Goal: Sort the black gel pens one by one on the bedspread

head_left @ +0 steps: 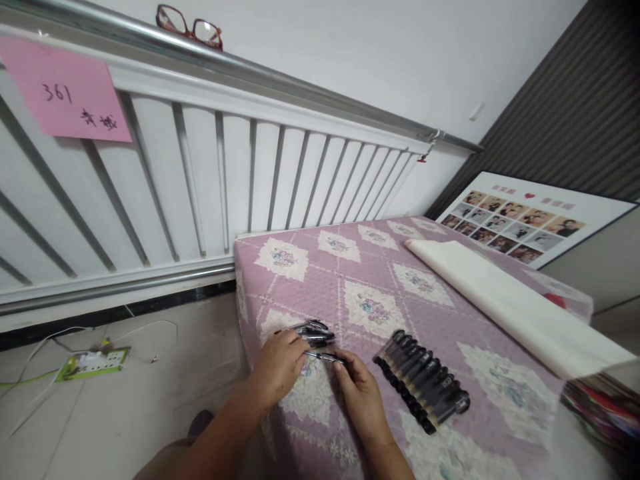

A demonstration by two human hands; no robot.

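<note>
Both hands are at a slim black-and-silver pen [325,357] above the purple flowered cloth. My left hand [281,365] has its fingers closed around the pen's left end. At the other end, my right hand [361,390] pinches the dark tip between thumb and fingers. Just beyond the left hand lies a small loose pile of black pens [315,331], partly hidden by that hand. To the right of my right hand, a neat slanting row of several dark pens [423,377] with black ends and pale sections rests side by side on the cloth.
The cloth-covered surface [345,293] stands against a white radiator [235,173]. A rolled cream sheet [495,300] lies across its right side, near a photo board [520,220]. A power strip [95,363] with cables is on the floor. Glasses [190,28] sit on the radiator pipe.
</note>
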